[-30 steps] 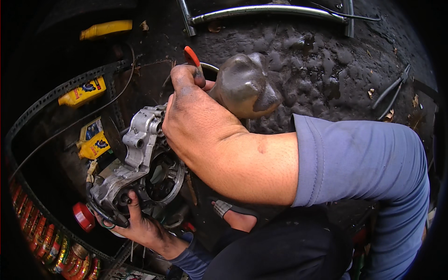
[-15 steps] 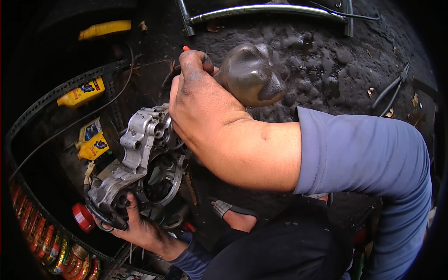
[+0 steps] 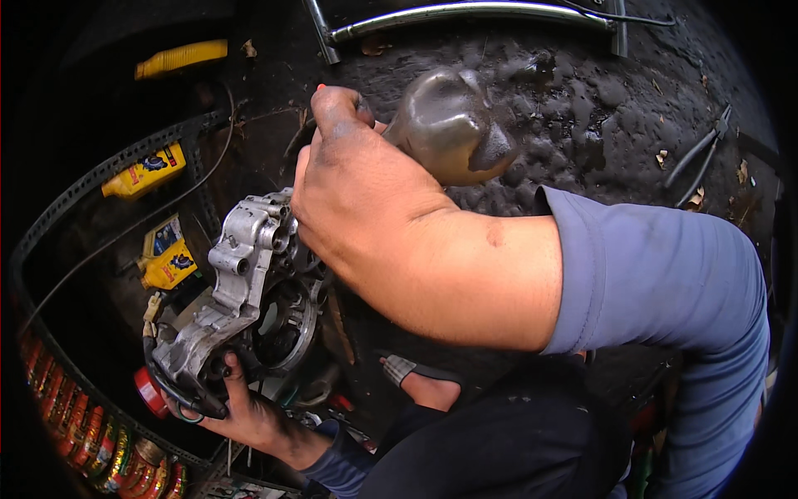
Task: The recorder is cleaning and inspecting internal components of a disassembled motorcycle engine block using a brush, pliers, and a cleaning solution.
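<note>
Two-handed steadying: left hand [image 3: 259, 422] grips hollow silver-grey metal engine casing [image 3: 237, 291]; right hand's [image 3: 356, 170] grip hidden, can't tell; next likely needs firm bracing.

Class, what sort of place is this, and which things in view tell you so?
Probably a mechanic's repair workshop or yard: the left hand holds what looks like a metal engine casing, and pliers lie on dark, oily-looking ground.

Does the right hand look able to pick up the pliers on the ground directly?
Probably not directly: the right hand is at the metal casing, and the grey rounded object appears in between. Nothing seems to cover the pliers, though.
</note>
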`<action>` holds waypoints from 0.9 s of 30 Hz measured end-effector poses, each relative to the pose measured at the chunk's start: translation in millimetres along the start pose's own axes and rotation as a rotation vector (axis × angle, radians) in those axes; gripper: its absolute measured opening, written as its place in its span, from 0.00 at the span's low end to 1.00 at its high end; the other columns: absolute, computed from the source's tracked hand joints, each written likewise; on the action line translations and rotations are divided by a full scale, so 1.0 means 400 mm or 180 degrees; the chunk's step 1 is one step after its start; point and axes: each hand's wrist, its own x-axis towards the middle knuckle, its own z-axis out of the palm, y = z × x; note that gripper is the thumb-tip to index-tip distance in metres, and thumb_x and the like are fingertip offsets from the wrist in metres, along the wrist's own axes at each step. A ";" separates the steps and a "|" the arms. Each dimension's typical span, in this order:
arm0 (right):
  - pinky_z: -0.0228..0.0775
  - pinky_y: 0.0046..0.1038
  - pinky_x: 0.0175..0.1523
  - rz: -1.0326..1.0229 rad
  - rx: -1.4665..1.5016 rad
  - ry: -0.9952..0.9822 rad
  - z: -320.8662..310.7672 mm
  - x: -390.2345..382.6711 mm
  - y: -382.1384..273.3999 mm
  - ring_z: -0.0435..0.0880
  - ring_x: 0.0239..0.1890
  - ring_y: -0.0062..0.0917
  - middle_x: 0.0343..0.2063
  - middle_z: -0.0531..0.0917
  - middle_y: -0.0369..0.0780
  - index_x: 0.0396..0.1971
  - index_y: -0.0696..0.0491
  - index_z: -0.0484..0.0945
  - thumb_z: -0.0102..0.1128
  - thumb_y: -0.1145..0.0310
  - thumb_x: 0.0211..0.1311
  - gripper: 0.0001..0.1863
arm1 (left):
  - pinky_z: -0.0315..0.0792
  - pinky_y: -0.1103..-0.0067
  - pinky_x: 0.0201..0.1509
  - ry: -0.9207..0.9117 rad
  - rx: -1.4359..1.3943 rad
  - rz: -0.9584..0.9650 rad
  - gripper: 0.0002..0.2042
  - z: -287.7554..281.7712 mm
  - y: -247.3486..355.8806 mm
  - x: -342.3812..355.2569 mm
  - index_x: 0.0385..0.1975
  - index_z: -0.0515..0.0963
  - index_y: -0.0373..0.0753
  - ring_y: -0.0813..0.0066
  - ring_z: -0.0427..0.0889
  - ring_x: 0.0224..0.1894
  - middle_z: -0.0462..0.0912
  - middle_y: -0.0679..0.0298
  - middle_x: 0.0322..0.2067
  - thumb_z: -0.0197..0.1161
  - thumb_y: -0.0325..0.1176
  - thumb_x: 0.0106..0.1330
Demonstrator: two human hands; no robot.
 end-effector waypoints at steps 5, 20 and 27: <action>0.59 0.43 0.51 -0.0174 0.0077 -0.0092 -0.021 0.001 0.024 0.81 0.36 0.32 0.30 0.84 0.41 0.38 0.50 0.89 0.57 0.60 0.61 0.15 | 0.69 0.64 0.68 0.0063 -0.0015 -0.0057 0.36 0.007 0.008 0.004 0.67 0.63 0.30 0.58 0.73 0.62 0.71 0.49 0.63 0.73 0.19 0.58; 0.59 0.40 0.55 0.0324 0.0065 0.0538 -0.009 -0.021 0.039 0.84 0.39 0.28 0.31 0.86 0.36 0.35 0.44 0.90 0.62 0.58 0.58 0.12 | 0.66 0.63 0.70 -0.0084 0.0017 0.0059 0.36 -0.011 0.003 0.002 0.68 0.62 0.31 0.58 0.72 0.63 0.70 0.49 0.64 0.70 0.17 0.59; 0.59 0.39 0.55 0.0257 0.0093 0.0591 -0.041 -0.044 0.063 0.84 0.39 0.26 0.31 0.87 0.36 0.37 0.46 0.90 0.64 0.59 0.57 0.12 | 0.64 0.65 0.70 -0.0055 0.0096 0.0325 0.35 -0.040 -0.019 0.006 0.69 0.61 0.29 0.59 0.71 0.64 0.70 0.50 0.64 0.68 0.17 0.60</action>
